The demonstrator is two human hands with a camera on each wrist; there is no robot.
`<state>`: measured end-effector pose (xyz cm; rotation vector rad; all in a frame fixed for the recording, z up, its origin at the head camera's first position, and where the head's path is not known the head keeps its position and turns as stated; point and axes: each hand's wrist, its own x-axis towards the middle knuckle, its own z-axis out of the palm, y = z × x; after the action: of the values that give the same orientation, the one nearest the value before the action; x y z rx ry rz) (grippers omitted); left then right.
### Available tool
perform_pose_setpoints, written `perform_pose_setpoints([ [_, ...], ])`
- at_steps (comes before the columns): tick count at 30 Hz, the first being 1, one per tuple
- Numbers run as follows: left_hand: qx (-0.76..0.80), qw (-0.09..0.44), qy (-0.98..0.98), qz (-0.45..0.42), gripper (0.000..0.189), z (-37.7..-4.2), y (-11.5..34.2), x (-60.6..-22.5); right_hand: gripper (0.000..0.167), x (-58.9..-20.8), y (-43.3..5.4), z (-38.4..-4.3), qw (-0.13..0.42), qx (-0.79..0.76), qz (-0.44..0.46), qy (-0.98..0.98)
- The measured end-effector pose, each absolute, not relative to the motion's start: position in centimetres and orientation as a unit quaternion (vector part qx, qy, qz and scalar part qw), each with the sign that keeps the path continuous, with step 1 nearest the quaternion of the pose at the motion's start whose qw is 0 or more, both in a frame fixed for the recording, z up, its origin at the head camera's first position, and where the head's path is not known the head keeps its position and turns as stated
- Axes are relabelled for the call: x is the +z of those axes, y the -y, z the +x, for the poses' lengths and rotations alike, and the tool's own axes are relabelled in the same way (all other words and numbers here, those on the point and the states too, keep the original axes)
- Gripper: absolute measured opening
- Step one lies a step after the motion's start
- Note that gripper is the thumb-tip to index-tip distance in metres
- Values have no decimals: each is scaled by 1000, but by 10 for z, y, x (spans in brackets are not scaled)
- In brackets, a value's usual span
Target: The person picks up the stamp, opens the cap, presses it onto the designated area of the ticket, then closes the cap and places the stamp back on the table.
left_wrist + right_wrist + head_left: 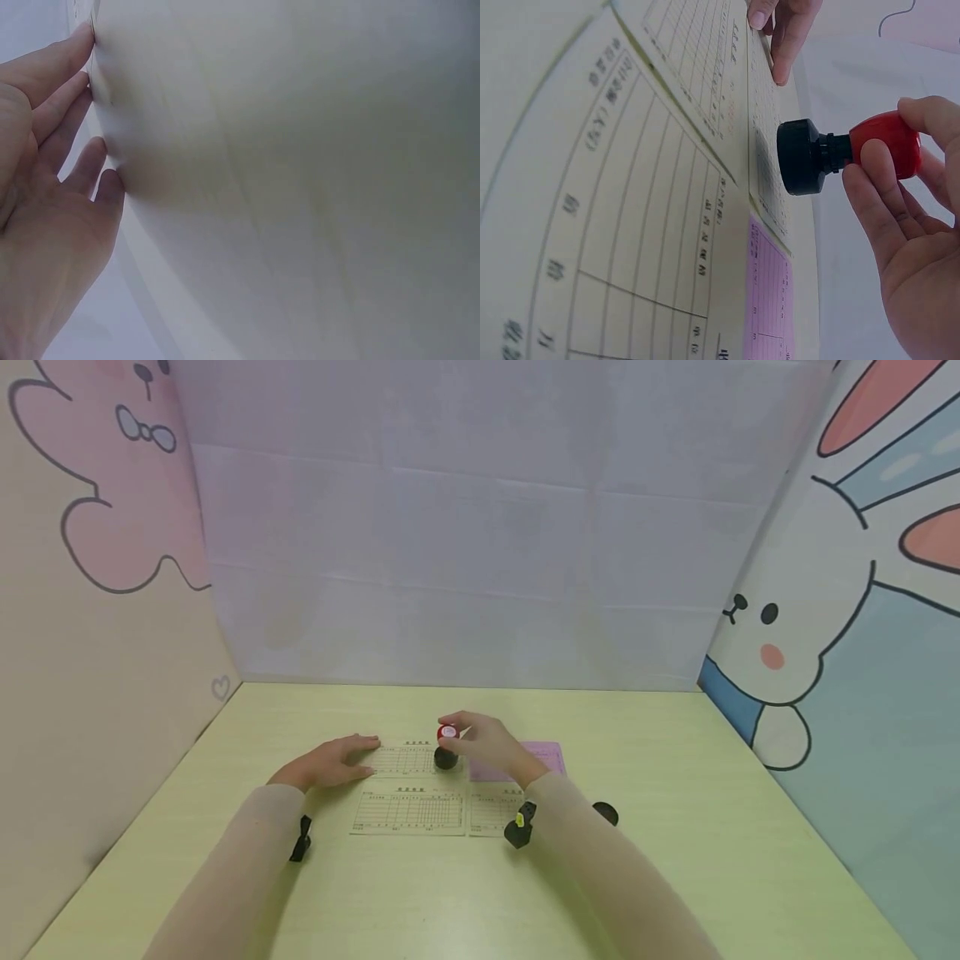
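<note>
My right hand (495,748) grips a self-inking style stamp by its red knob (885,144). The stamp's round black base (799,157) faces the upper-left printed form (401,762), over its right part. A narrow gap seems to separate base and paper in the right wrist view. My left hand (330,764) rests at that form's left edge, with its fingers extended and the fingertips (84,34) touching the paper or table. A pink form (551,756) lies to the right, partly hidden behind the right hand.
Two more printed forms lie nearer me: one at left (408,812), another at right (489,816), partly covered by the right wrist strap (519,827). A round black lid-like piece (605,812) sits beside the right sleeve. Walls enclose the yellowish table (420,893) at the back and sides.
</note>
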<state>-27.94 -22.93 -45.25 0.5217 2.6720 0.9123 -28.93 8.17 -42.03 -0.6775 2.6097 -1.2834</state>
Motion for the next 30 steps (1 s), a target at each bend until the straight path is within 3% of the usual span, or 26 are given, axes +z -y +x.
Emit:
perform_pose_setpoints([
  [30,312,133,-925,174,61,-277,228,-450,46,-432,-72,-294,82,-426,-230,-871],
])
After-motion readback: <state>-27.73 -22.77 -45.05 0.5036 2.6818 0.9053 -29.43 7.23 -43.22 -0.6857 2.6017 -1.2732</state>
